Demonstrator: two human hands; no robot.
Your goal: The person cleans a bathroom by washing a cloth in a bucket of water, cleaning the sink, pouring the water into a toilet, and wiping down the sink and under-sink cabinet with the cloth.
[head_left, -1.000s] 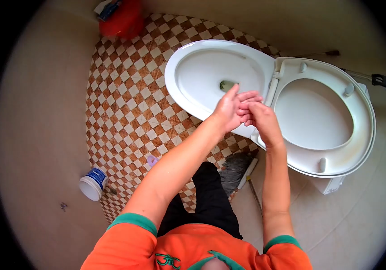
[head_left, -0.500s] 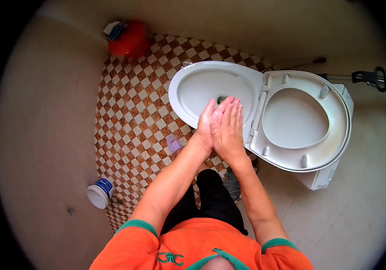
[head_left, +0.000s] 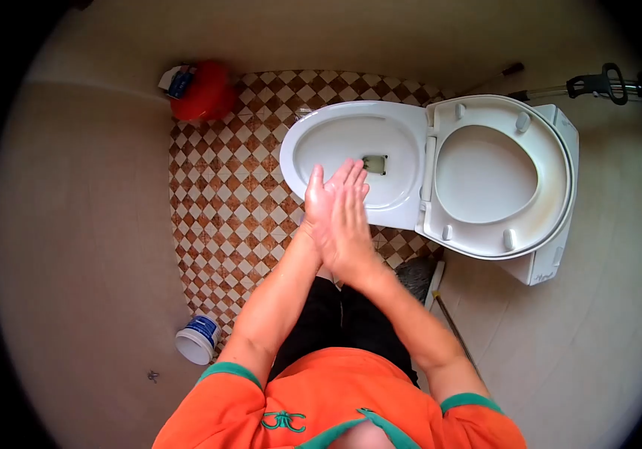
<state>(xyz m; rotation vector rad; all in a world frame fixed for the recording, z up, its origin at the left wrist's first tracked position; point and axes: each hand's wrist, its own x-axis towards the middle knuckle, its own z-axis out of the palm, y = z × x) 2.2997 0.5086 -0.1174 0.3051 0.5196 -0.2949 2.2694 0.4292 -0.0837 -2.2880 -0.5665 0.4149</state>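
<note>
My left hand (head_left: 320, 199) and my right hand (head_left: 351, 241) are pressed palm to palm, fingers stretched out and pointing forward. The right hand lies partly over the left, so both palms are mostly hidden. No object shows between them. Both are above the near left side of a white toilet bowl (head_left: 328, 116). Dark marks show at the greenish water in the bowl's drain (head_left: 375, 165). To the right, the toilet seat (head_left: 549, 183) stands raised, its ring facing me.
A red container (head_left: 212, 93) with a blue and white box (head_left: 178, 81) on it is in the far left corner. Lower left lies a white bucket (head_left: 200, 340). A grey mop head (head_left: 414, 278) is beside my legs. Checkered tiles (head_left: 223, 194) cover the floor; a black-handled rod (head_left: 597, 84) is at right.
My joined hands have shifted left and slightly toward me, uncovering more of the drain. The view has turned a little, bringing the mop and a thin pole into sight.
</note>
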